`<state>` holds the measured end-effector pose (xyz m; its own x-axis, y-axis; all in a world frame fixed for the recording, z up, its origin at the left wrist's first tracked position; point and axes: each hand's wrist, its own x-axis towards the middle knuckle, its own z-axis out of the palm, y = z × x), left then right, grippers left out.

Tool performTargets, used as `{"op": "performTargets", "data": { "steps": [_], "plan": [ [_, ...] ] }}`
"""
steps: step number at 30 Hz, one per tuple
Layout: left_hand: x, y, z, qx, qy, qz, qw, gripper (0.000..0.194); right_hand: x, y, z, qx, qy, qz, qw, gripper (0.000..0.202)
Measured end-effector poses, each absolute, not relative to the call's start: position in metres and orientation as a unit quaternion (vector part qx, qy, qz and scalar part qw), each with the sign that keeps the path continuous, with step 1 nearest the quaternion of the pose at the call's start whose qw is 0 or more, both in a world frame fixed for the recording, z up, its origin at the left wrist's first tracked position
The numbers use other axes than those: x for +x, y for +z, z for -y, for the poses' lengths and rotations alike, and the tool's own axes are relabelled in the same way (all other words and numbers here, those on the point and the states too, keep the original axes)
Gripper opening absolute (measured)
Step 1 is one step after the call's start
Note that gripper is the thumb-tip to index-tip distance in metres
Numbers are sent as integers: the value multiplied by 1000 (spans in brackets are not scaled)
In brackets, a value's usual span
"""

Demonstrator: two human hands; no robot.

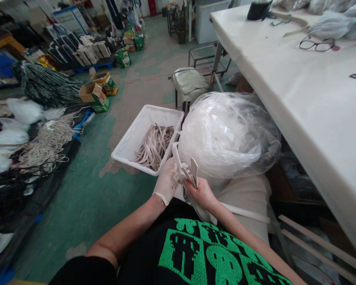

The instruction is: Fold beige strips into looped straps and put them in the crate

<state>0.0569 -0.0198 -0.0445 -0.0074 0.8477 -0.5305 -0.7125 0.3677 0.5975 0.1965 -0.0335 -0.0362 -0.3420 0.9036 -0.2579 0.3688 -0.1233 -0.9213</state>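
In the head view, holding pale straps (194,170) just off the near end of the white bin's (129,132) right wall, between bin and body. Clamped around their middle with the right hand (203,194); closed on them farther up with the gloved left hand (167,180). Pointing with blunt ends upward and away from the body; lying with the long axis from near the bin's right wall down and rightward to the lap. Fanning a little at the top, with one strip leaning toward the bin, over its rim in this view.

Tight to the right of the bin, with a bulging plastic bag (228,134) just beside it; bounded farther right by the long edge of the white table (284,71). Roomier left of the bin, across green floor (106,209) as far as the heaped cords (43,142). Inside the bin, heaped with greyish strips (156,144).
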Motion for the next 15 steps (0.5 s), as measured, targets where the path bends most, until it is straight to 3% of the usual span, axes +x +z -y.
{"op": "performTargets", "data": {
  "steps": [4,11,15],
  "plan": [
    [43,-36,-4,18,603,-463,649,29,198,-38,37,-530,562,597,217,37],
    [48,-27,-7,55,626,-450,634,15,194,-29,37,-496,644,540,219,48],
    [61,-31,16,117,599,-438,660,25,191,-22,32,-517,583,570,259,40]
  ]
}}
